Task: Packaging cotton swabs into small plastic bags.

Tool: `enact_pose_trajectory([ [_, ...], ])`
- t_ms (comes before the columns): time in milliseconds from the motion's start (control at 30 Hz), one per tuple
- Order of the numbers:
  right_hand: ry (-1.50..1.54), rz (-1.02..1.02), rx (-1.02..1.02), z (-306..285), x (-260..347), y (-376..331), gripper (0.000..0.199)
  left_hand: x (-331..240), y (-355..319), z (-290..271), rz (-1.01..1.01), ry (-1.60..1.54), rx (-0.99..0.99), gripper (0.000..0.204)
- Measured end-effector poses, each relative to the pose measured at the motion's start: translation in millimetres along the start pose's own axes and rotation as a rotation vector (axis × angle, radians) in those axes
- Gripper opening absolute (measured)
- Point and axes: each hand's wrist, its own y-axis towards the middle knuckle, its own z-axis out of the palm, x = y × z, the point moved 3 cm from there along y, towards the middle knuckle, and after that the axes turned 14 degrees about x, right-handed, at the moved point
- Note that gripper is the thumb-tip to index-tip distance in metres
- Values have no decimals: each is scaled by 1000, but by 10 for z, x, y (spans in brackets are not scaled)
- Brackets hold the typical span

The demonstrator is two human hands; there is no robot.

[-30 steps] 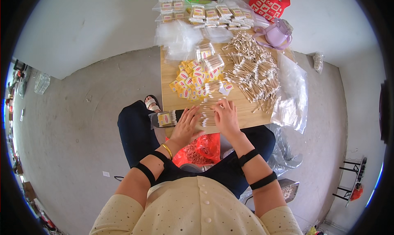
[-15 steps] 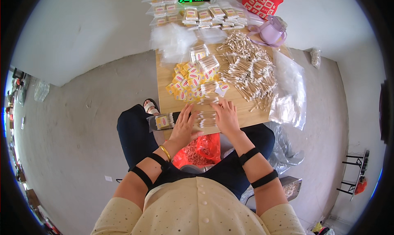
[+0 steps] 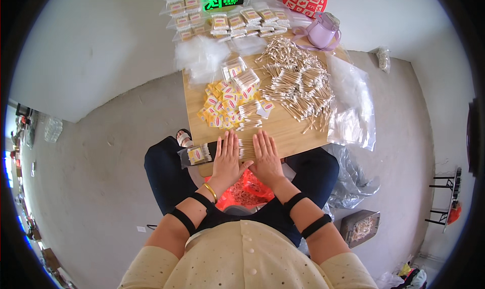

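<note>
A small row of cotton swabs (image 3: 246,148) lies near the table's front edge, between my two hands. My left hand (image 3: 228,156) is laid flat at its left end, fingers stretched out. At the right end rests my right hand (image 3: 265,156), also flat with straight fingers, and the thumbs meet below the row. Just left of my left hand is a clear bag with a pack of swabs and a yellow card (image 3: 197,154), beside a dark strip. Beyond my fingers are loose swab bundles (image 3: 249,116) and a heap of yellow-and-white cards (image 3: 222,106).
A large swab pile (image 3: 298,84) covers the table's right half, with clear plastic bags (image 3: 351,104) beside it. Filled packs (image 3: 245,20), a lilac jug (image 3: 323,32) and a red bag (image 3: 308,0) stand at the back. Below the edge hangs a red plastic bag (image 3: 247,189).
My fingers were bent around the swab row; now both hands lie flatter with straight fingers, and the thumbs have come together. The view has shifted slightly.
</note>
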Motion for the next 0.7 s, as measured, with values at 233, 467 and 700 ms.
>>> enact_pose_trajectory([
  [233,7,8,-66,78,41,21,95,5,-12,-35,21,-64,-16,97],
  [467,-29,16,-100,80,51,19,95,6,-63,-152,223,-27,59,88],
  [700,34,0,-68,4,78,-1,93,157,-126,-104,46,-37,43,91],
])
